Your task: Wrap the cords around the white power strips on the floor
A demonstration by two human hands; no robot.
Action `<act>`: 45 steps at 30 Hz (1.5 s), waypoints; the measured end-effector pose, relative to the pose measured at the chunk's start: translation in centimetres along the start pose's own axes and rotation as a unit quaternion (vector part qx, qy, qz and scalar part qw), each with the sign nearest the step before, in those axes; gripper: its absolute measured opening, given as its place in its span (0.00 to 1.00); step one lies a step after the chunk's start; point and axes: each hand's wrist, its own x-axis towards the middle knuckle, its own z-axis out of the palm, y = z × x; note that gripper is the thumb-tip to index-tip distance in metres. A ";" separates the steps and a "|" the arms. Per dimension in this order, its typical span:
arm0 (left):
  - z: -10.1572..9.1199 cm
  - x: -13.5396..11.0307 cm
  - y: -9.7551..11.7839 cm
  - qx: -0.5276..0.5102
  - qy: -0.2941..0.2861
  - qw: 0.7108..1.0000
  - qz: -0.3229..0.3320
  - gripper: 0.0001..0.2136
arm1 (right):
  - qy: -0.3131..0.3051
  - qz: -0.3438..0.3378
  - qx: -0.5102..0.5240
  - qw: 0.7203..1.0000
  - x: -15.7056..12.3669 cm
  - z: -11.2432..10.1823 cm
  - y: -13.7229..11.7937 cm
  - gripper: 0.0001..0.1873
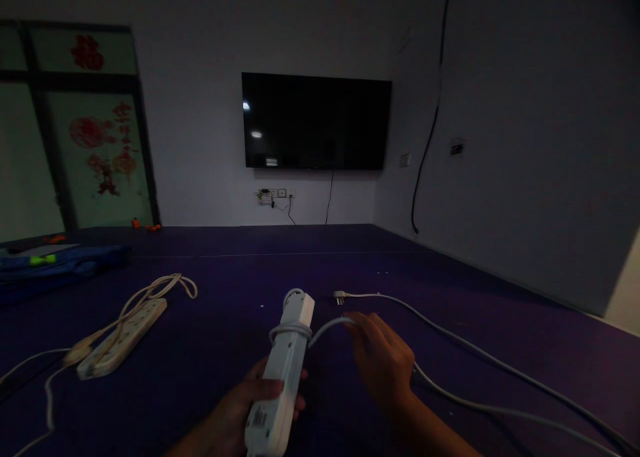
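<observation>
Gripping white power strip (283, 367): left fingers (270, 389) | right fingers (369, 329) pinched on cord (327, 325) | purple surface (225, 344) beneath | wall-mounted TV (317, 124)

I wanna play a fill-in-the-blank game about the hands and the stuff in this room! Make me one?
1. The left hand holds a white power strip, and the ____ hand holds its cord.
2. That cord is wrapped ____ the white power strip.
3. The big black television hangs on the ____.
4. The big character on the glass at the top left is coloured ____.

Missing words: right; around; wall; red.
</observation>
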 end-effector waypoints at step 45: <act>-2.3 1.4 -1.8 0.003 -0.156 0.988 0.025 0.25 | -0.372 -0.135 -0.041 0.917 -1.6 1.3 -1.8 0.06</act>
